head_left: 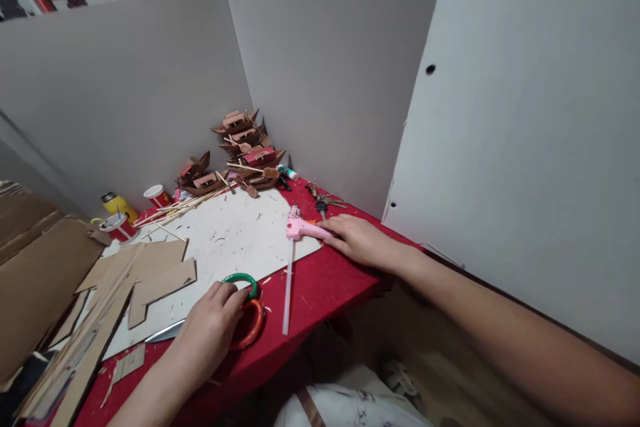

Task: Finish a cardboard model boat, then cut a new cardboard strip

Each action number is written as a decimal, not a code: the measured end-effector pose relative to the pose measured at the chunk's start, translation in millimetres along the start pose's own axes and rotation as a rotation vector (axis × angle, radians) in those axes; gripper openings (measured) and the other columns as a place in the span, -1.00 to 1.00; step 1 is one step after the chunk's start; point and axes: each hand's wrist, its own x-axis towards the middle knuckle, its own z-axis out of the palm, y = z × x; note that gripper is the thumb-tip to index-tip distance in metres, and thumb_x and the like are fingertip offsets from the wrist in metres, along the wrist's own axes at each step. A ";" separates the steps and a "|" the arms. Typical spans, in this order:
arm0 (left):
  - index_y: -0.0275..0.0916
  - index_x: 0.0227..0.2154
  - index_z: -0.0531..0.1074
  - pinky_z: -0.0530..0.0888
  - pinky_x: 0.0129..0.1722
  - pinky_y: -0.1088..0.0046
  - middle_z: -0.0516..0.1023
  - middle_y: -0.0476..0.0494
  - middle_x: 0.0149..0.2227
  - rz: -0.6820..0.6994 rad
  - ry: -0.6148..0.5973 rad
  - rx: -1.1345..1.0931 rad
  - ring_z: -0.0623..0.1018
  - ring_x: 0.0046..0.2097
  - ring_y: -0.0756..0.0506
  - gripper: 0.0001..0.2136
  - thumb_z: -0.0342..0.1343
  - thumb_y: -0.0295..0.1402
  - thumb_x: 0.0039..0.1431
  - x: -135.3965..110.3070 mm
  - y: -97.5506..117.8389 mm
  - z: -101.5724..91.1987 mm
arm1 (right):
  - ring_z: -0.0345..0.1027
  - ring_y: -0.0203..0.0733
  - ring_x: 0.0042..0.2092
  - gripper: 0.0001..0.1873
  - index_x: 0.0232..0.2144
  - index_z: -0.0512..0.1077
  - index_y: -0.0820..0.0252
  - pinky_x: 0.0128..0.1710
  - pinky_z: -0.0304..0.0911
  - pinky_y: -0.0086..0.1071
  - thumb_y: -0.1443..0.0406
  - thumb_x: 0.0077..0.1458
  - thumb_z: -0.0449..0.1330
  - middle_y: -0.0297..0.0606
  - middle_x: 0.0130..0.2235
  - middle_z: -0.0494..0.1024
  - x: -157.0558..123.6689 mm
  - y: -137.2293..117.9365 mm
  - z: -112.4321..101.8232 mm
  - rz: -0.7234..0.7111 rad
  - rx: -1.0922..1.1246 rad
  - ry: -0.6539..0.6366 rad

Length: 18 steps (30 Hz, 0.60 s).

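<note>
While the head camera looks down over a cluttered red tabletop (325, 287), the right hand (357, 240) lies flat near the far edge, its fingers stretched out together and their tips touching the grip of a pink glue gun (300, 228); it is not closed round it. A long translucent glue stick (288, 287) runs out of the gun's back toward the near edge. The gun looks like light, rigid plastic, best taken by its grip, well away from the nozzle, which may be hot; the stick looks bendy and likely to swing or snag if the gun is lifted. Nearer the camera, the left hand (210, 323) rests on a pair of scissors (249, 310), fingers curled at the green loop and the palm covering part of the orange one. Whether any finger passes through a loop, or the hand truly grips, I cannot tell. The scissors should be stiff and fairly light, safest held by the loops; a sliver of blade shows beside the wrist. Both tools lie at the edge of a white board (235, 233), with cardboard pieces (155, 273) to the left and brown model boats (245, 147) in the corner. Small items beyond the gun, perhaps keys, are too small to make out, and the cloth below the tabletop is cut off.
</note>
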 end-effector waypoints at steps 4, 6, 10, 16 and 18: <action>-0.19 -0.01 0.32 0.44 -0.15 0.28 0.46 -0.20 -0.13 0.021 -0.014 0.077 0.44 -0.13 -0.16 -0.70 -0.09 -0.52 0.23 0.2 2.1 -1.8 | 0.38 -0.08 -0.11 -0.66 -0.04 0.44 0.18 -0.11 0.23 -0.26 0.26 0.25 -0.03 -0.13 -0.09 0.54 2.6 6.6 -1.4 -0.025 0.045 0.028; -0.23 -0.03 0.31 0.43 -0.13 0.27 0.45 -0.21 -0.12 0.028 -0.033 0.119 0.43 -0.12 -0.17 -0.72 -0.10 -0.53 0.23 3.0 4.0 -4.6 | 0.38 -0.05 -0.09 -0.66 -0.06 0.44 0.22 -0.09 0.24 -0.24 0.25 0.24 -0.03 -0.09 -0.08 0.54 10.0 11.6 -1.1 -0.006 0.019 0.032; -0.31 0.01 0.26 0.41 -0.09 0.27 0.44 -0.24 -0.10 0.050 -0.061 0.217 0.42 -0.11 -0.17 -0.69 -0.09 -0.56 0.21 7.4 12.5 -16.3 | 0.40 -0.05 -0.10 -0.69 -0.13 0.46 0.21 -0.10 0.25 -0.28 0.26 0.21 -0.02 -0.06 -0.11 0.53 28.8 25.6 -0.6 0.013 -0.047 -0.013; -0.33 -0.10 0.27 0.42 -0.26 0.34 0.42 -0.21 -0.21 0.025 -0.157 0.320 0.45 -0.23 -0.15 -0.79 -0.10 -0.55 0.22 4.9 25.4 -32.7 | 0.36 0.08 -0.01 -0.59 -0.04 0.44 0.33 -0.01 0.25 -0.17 0.37 0.13 -0.06 0.07 0.00 0.46 30.4 37.4 5.9 0.115 -0.187 -0.061; -0.33 -0.10 0.26 0.41 -0.30 0.36 0.41 -0.20 -0.22 0.043 -0.170 0.336 0.46 -0.25 -0.15 -0.81 -0.09 -0.53 0.23 3.8 26.5 -35.2 | 0.31 0.18 0.05 -0.55 0.00 0.41 0.40 0.04 0.22 -0.07 0.31 0.14 -0.05 0.14 0.05 0.41 23.9 30.1 6.6 0.094 -0.226 0.024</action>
